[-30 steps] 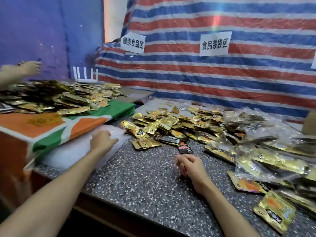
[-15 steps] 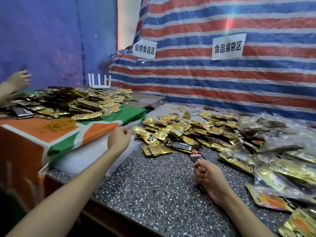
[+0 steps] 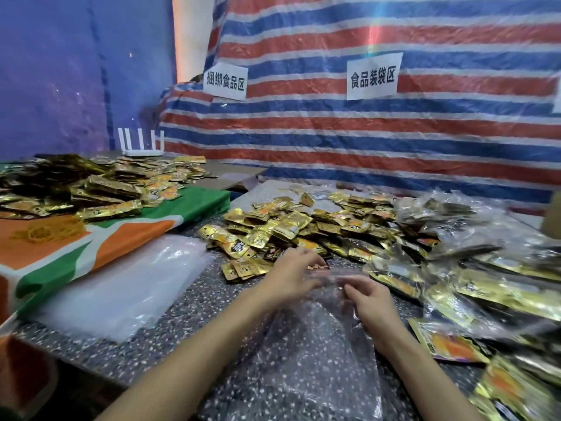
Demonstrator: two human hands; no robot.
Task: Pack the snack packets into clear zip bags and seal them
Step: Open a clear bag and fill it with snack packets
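Just pulled a floppy clear plastic zip bag (image 3: 309, 354) to lower centre of my speckled grey bench (image 3: 188, 317). My left hand (image 3: 288, 278) and right hand (image 3: 368, 302) now pinch its mouth. Gold foil snack packets (image 3: 291, 226) go in next, I reckon.

Clear zip bag (image 3: 306, 357) in both hands (image 3: 288, 279)

The desk (image 3: 170, 338) looks like speckled grey stone, smooth with a dull polish. The clear zip bag (image 3: 315, 344) is thin transparent plastic, crinkled and glossy, and the speckle shows through it. The snack packets (image 3: 291, 226) are gold foil, shiny and wrinkled, with orange print. The stack of empty bags (image 3: 121, 287) is milky plastic with a soft sheen. The cloth (image 3: 60, 253) looks matt and woven. The striped tarp (image 3: 364, 141) is woven plastic, creased and faintly shiny. The paper signs (image 3: 372, 75) are white and matt.
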